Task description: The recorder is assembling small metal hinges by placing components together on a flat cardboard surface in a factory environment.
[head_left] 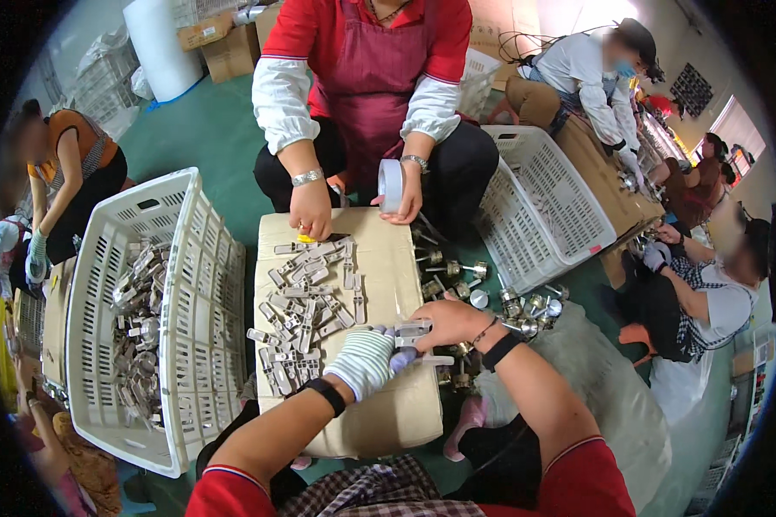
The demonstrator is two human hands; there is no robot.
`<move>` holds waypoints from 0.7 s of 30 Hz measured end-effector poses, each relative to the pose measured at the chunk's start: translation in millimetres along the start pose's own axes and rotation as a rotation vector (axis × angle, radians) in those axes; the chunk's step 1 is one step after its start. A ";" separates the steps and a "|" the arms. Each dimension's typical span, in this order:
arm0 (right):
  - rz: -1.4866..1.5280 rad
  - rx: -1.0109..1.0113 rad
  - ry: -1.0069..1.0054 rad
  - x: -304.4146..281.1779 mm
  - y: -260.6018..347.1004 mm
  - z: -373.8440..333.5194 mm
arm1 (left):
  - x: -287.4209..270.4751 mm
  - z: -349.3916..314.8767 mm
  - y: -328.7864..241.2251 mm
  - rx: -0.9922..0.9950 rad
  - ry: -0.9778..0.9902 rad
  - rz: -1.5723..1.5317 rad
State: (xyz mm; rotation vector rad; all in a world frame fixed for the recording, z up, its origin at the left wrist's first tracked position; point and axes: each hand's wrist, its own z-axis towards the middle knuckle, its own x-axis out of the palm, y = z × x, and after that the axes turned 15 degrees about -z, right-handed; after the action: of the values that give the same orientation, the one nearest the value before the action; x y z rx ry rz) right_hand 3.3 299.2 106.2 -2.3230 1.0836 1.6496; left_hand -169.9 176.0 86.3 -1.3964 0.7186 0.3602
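Note:
My left hand (364, 360), in a striped knit glove with purplish fingertips, closes on a flat silvery metal clip (412, 331) with a slot in it. Bare and wearing a black wristband, my right hand (453, 324) grips the same clip from the right. Both hands meet over the right side of a cardboard-covered work surface (379, 422). To their left lies a loose heap of similar metal clips (306, 312). My fingers partly cover the held piece. A shiny flat end sticks out below my right fingers; I cannot tell if it belongs to the same clip.
Opposite me sits a person in a maroon apron (375, 86), holding a tape roll (391, 185). A white crate (181, 345) of metal parts stands left, another white crate (569, 250) right. Round metal fittings (526, 314) and plastic sheeting (591, 379) lie right. Other people work around.

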 end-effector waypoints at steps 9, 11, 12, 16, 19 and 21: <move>-0.125 -0.137 -0.235 -4.7 -4.0 -3.2 | -17.9 22.9 11.9 -0.122 0.165 -0.003; -0.312 -0.113 -0.338 -12.9 17.5 -21.8 | -26.4 27.8 7.2 -0.101 0.196 -0.014; -0.345 -0.109 -0.365 -6.0 19.1 -17.2 | -28.3 32.1 11.1 -0.131 0.251 -0.017; -0.316 -0.075 -0.333 -10.0 14.7 -3.9 | -32.0 39.3 18.9 -0.105 0.322 0.013; -0.115 -0.013 -0.102 -37.2 5.7 12.0 | -30.4 49.3 25.7 -0.177 0.231 -0.016; 0.017 -0.038 -0.132 -26.5 -18.9 24.5 | -27.4 50.0 13.7 -0.201 0.121 -0.059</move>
State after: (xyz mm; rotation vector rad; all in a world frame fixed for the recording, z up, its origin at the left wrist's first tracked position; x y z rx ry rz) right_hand -9.2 337.4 113.0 -2.1965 1.0573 1.8152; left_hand -186.5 231.7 94.2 -1.6369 0.7540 0.3101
